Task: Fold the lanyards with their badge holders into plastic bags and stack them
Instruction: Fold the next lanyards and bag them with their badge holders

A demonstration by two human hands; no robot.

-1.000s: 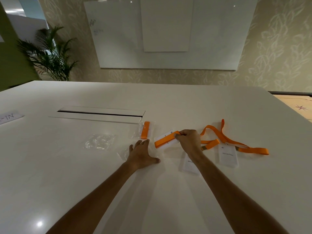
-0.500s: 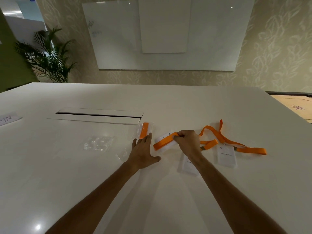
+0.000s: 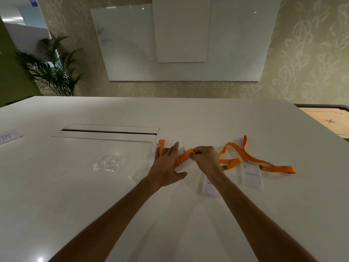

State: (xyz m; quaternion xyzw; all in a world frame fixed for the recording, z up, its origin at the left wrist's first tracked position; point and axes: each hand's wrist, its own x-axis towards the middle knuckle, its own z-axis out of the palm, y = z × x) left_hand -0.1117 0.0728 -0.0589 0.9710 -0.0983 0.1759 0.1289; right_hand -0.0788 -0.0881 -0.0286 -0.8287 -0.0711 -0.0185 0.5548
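A folded orange lanyard lies bunched over its badge holder near the middle of the white table, lifted a little at its right end. The right hand pinches that end, fingers closed on the strap. The left hand is just beside the bundle on its left, fingers spread wide and flat, thumb near the holder's lower edge; whether the palm presses a bag underneath cannot be told. Just behind the left hand a packed bag with an orange strap inside lies on the table. To the left, apart from the hands, sits a crumpled clear empty bag, and another scrap of clear plastic shows near the left wrist. Right of the hands, loose orange lanyards sprawl in loops, attached to a white badge holder with faint print; a second holder lies partly under the right forearm. Farther back are a cable slot in the table, a paper label at the left edge, a whiteboard on the wall and a potted plant.
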